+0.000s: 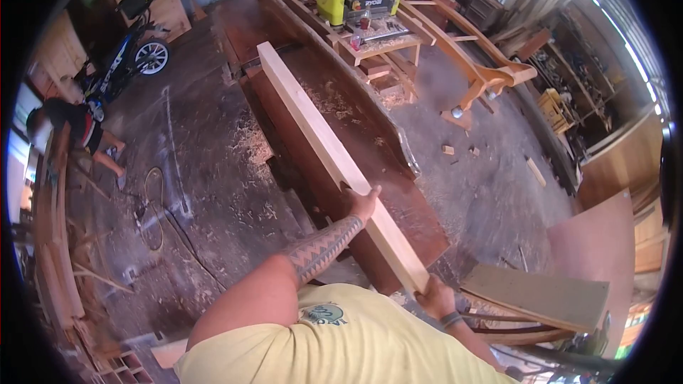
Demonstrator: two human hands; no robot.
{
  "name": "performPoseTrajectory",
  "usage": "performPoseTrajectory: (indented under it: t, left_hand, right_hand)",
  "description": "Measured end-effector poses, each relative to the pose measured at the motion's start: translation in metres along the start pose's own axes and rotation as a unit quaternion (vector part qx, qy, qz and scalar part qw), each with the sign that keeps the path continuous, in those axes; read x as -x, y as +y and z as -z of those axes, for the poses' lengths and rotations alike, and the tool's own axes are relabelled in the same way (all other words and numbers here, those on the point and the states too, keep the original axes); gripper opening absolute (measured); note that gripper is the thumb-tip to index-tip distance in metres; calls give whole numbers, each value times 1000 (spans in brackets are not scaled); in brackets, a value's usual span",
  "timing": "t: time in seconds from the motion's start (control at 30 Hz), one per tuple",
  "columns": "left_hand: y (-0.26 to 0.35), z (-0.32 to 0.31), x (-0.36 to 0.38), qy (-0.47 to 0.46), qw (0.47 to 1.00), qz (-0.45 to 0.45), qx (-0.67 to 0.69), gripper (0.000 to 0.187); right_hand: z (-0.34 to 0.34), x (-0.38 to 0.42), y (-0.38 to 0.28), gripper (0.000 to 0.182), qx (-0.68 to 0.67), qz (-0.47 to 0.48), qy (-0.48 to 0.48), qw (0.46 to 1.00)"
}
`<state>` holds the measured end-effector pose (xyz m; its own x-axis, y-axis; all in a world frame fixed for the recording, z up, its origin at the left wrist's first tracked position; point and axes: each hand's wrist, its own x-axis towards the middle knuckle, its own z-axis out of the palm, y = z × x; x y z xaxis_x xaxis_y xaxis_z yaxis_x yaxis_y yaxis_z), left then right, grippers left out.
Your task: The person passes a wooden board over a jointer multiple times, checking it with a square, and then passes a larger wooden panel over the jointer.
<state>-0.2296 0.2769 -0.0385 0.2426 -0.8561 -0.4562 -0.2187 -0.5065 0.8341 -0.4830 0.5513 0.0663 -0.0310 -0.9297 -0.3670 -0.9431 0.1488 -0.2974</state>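
A long, squared, pale wooden beam (313, 124) runs diagonally away from my body, over a dark reddish wooden bench (284, 110). Around its middle, my left hand (363, 204) is closed, with the thumb on top and the other fingers hidden beneath. My right hand (435, 296) grips the near end of the beam, close to my waist. Wood shavings (331, 102) are scattered on the bench to the right of the beam.
A green planer (363, 0) stands on a small wooden table behind the bench. Long varnished wooden frames (462, 50) lie right of it. A person (78, 128) bends at far left, near a motorbike (117, 64). A cord (171, 224) crosses the floor; a board (533, 295) is at my right.
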Motion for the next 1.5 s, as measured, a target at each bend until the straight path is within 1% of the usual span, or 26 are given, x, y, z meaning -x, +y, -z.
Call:
performPoseTrajectory:
  t: [0.03, 0.07, 0.1, 0.17, 0.2, 0.23, 0.3, 0.4, 0.53, 0.57, 0.63, 0.7, 0.73, 0.83, 0.87, 0.97, 1.0, 1.03, 1.1, 1.17, 1.2, 1.23, 1.3, 1.4, 1.5]
  left_hand:
    - [6, -1, 5, 12, 1000, 8, 13, 117]
    - [4, -4, 10, 4, 999, 4, 32, 106]
    - [-10, -16, 28, 38, 997, -42, 59, 105]
    - [-32, -46, 60, 103, 977, -153, 105, 101]
    - [-28, -51, 81, 68, 980, -132, 136, 99]
    - [-34, -60, 92, 116, 974, -180, 71, 97]
    - [-38, -71, 104, 101, 976, -173, 81, 93]
    - [-33, -77, 104, 77, 980, -153, 100, 88]
    - [-6, -66, 91, 112, 975, -184, 53, 80]
    - [0, -56, 81, 40, 992, -117, 14, 80]
    - [7, -53, 64, 72, 989, -127, 26, 84]
    - [15, -49, 44, 90, 994, -50, -38, 94]
    - [12, -53, 30, 124, 989, -38, -66, 103]
    - [14, -59, 25, 137, 990, -22, -2, 106]
    - [10, -64, 30, 145, 989, -9, -9, 107]
    - [10, -72, 86, 89, 995, -22, 42, 106]
    - [-6, -81, 89, 97, 995, -8, 12, 106]
    - [-9, -85, 103, 83, 996, 9, 3, 109]
    - [-17, -94, 124, 88, 996, 12, -7, 107]
    - [-15, -97, 149, 31, 999, 40, -21, 105]
    - [-17, -105, 162, 48, 998, 26, -17, 104]
    - [-25, -110, 168, 15, 999, 36, 2, 98]
    - [-32, -130, 188, 35, 995, -29, 85, 88]
    - [-32, -133, 192, 0, 999, -13, -29, 80]
    - [-28, -133, 182, 10, 999, -43, 3, 79]
  right_hand:
    - [0, 3, 9, 64, 0, 28, 0, 1000]
    - [1, 6, 19, 66, -12, 52, 7, 999]
    - [-3, 11, 27, 68, -31, 74, 13, 997]
    - [0, 20, 35, 70, -42, 80, -19, 996]
    - [4, 25, 41, 72, -46, 80, -34, 995]
    - [3, 29, 51, 73, -58, 89, -22, 994]
    - [-1, 38, 69, 74, -80, 106, -4, 991]
    - [-6, 32, 82, 76, -90, 113, -23, 989]
    - [-2, 7, 72, 77, -101, 143, -6, 985]
    - [-1, -1, 69, 77, -102, 158, 4, 982]
    - [-2, -19, 62, 76, -104, 186, 24, 977]
    - [3, -33, 51, 76, -131, 205, 39, 969]
    - [7, -41, 46, 76, -145, 217, 54, 964]
    - [3, -51, 42, 77, -134, 227, 71, 962]
    - [1, -50, 43, 78, -121, 225, 76, 964]
    - [2, -47, 48, 78, -129, 200, 34, 971]
    - [3, -44, 50, 79, -126, 201, 37, 971]
    - [3, -35, 56, 79, -121, 202, 39, 971]
    - [2, -21, 71, 80, -121, 204, 32, 971]
    - [-1, -5, 93, 81, -130, 204, 10, 970]
    - [-3, 5, 103, 83, -125, 210, 30, 969]
    - [-3, 14, 113, 82, -126, 205, 27, 970]
    - [-1, 26, 128, 81, -130, 195, 23, 972]
    - [-5, 25, 138, 82, -121, 192, 27, 974]
    - [0, 15, 133, 82, -111, 185, 25, 976]
